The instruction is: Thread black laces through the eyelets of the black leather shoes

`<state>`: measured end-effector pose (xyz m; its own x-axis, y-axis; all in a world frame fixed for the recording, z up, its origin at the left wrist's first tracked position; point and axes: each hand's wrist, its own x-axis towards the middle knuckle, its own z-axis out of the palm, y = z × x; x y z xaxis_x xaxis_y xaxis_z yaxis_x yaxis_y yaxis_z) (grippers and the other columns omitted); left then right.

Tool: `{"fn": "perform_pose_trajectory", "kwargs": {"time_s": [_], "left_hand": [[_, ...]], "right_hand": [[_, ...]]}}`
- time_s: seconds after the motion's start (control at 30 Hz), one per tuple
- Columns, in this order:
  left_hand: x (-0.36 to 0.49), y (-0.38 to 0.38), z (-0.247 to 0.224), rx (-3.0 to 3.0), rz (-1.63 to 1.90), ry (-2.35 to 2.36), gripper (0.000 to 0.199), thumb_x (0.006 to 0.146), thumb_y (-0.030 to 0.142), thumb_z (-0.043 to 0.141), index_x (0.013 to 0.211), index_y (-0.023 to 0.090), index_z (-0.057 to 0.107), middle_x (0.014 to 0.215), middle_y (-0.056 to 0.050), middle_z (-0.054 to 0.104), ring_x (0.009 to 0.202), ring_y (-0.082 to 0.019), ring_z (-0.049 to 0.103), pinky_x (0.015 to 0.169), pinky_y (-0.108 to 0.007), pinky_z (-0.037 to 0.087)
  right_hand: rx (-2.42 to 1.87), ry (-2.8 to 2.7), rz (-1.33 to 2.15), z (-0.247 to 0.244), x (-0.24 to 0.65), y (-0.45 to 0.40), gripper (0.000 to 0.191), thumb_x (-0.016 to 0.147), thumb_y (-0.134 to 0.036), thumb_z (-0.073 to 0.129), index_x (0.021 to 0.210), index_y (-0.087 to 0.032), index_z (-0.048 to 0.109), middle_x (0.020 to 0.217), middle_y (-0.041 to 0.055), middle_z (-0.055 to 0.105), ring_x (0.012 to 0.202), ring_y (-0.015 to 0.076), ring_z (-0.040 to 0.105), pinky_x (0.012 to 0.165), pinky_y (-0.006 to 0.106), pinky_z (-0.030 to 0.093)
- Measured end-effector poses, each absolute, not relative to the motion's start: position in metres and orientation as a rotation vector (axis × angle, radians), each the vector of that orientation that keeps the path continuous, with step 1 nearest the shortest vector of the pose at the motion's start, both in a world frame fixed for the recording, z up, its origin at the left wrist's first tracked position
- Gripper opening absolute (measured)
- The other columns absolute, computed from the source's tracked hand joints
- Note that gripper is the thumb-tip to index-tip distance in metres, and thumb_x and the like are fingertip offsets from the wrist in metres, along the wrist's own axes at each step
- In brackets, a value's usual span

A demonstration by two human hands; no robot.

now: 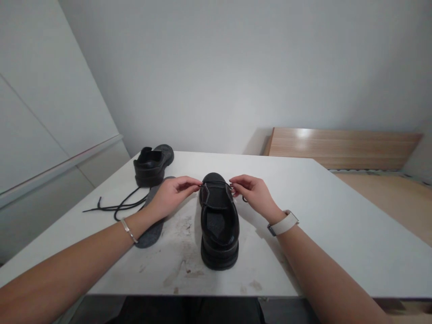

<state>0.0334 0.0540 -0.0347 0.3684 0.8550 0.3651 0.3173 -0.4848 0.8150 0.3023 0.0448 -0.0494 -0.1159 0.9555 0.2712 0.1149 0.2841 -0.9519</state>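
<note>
A black shoe (220,225) stands upright on the white table with its heel toward me. Across the front of its tongue runs a dark shoelace (218,182). My left hand (175,193) pinches the lace between thumb and fingers at the shoe's left side. On the right side, my right hand (253,191) pinches the other end of the lace, and a short loop of it hangs below the fingers. A grey insole (151,234) lies on the table, partly covered by my left hand and wrist.
Another black shoe (150,168) sits at the table's back left. Loose black laces (118,208) lie in front of it. Dirt smudges mark the white table (303,216) near me. Beyond its right edge is a wooden headboard (337,144); a wall rises behind.
</note>
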Motion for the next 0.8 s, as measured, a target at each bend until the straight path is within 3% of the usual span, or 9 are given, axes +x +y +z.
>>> {"fn": "perform_pose_trajectory", "kwargs": {"time_s": [0.27,0.43,0.8], "left_hand": [[0.035,0.057,-0.036,2.058,1.075,1.063,0.027,0.088,0.043,0.067,0.094,0.017,0.075,0.097,-0.008,0.077,0.089,-0.023,0.071,0.087,-0.037,0.054],[0.035,0.055,-0.031,2.182,1.071,1.066,0.024,0.088,0.038,0.064,0.093,0.017,0.075,0.095,-0.008,0.076,0.086,-0.021,0.069,0.08,-0.034,0.053],[0.033,0.049,-0.022,2.372,1.087,0.955,0.013,0.089,0.022,0.063,0.092,0.017,0.075,0.089,-0.005,0.074,0.082,-0.017,0.068,0.077,-0.028,0.05]], "right_hand": [[-1.173,-1.634,0.733,-0.045,0.306,0.041,0.015,0.08,-0.033,0.067,0.082,-0.018,0.07,0.078,0.0048,0.07,0.066,0.0153,0.063,0.062,0.03,0.053],[-1.154,-1.769,0.494,-0.04,0.306,0.038,0.011,0.084,-0.028,0.064,0.081,-0.02,0.071,0.082,0.0055,0.071,0.074,0.0168,0.062,0.069,0.031,0.051],[-1.14,-1.863,0.465,-0.038,0.304,0.036,0.009,0.087,-0.023,0.063,0.084,-0.021,0.07,0.087,0.0042,0.071,0.082,0.0178,0.064,0.074,0.032,0.051]]}}
